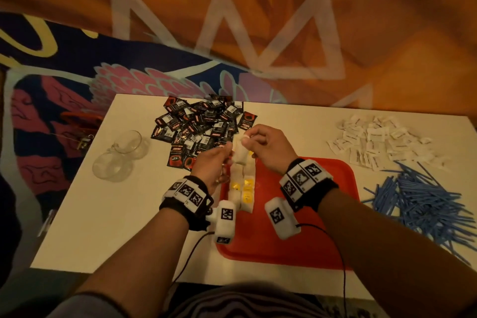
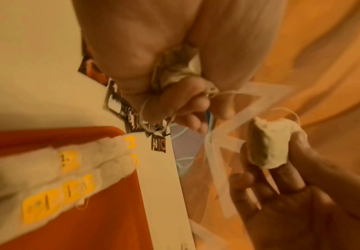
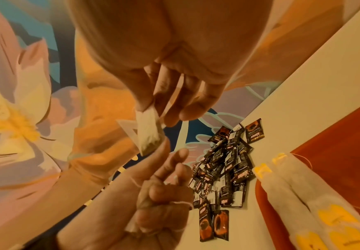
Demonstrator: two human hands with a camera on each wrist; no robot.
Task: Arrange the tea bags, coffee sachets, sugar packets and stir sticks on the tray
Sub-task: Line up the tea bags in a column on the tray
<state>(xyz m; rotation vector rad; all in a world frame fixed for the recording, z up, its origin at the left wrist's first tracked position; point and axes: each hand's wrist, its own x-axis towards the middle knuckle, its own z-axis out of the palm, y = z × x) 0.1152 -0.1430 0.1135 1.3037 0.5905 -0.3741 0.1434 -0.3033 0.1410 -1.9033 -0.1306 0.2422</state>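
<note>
My right hand (image 1: 268,148) pinches one tea bag (image 3: 150,133) above the red tray's (image 1: 309,235) far-left corner; my left hand (image 1: 214,162) curls around more bags and tangled strings. Two rows of tea bags (image 1: 241,188) line the tray's left edge. Snagged strings could drag them askew. Coffee sachets (image 1: 198,126) lie beyond the tray on the worktop (image 1: 103,214).
</note>
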